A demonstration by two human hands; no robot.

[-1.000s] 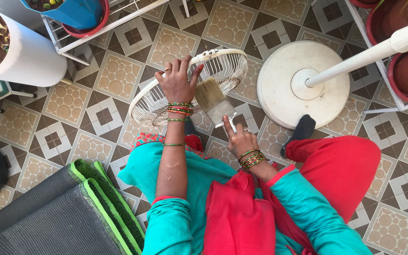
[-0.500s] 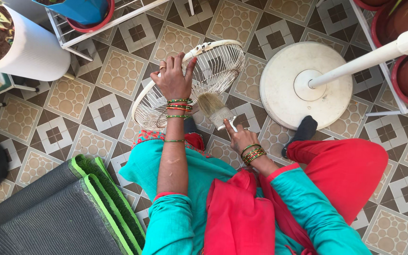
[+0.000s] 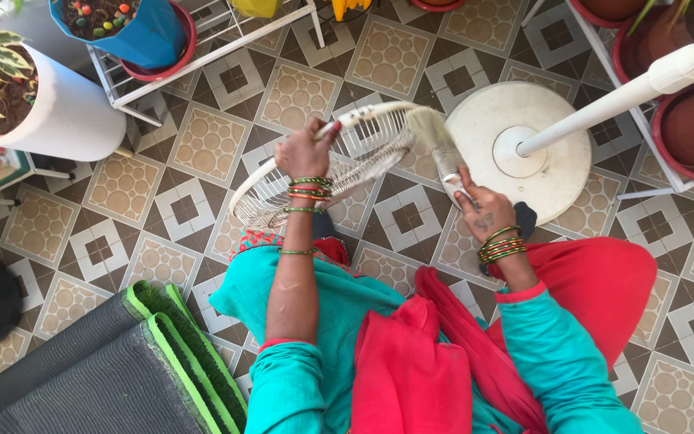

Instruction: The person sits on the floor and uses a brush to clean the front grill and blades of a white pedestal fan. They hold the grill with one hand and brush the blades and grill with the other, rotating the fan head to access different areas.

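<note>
Seated on a patterned tile floor (image 3: 202,145), a person tilts a white wire fan guard (image 3: 323,165) up off the tiles, the left hand (image 3: 305,153) with fingers curled tight around its upper rim. The right hand (image 3: 482,210) grips the handle of a flat paintbrush (image 3: 437,145), bristles laid against the guard's far edge; the handle is mostly hidden in the closed fingers. The round white fan base (image 3: 560,173) sits just beside, its pole (image 3: 628,88) cut off at the frame's edge.
</note>
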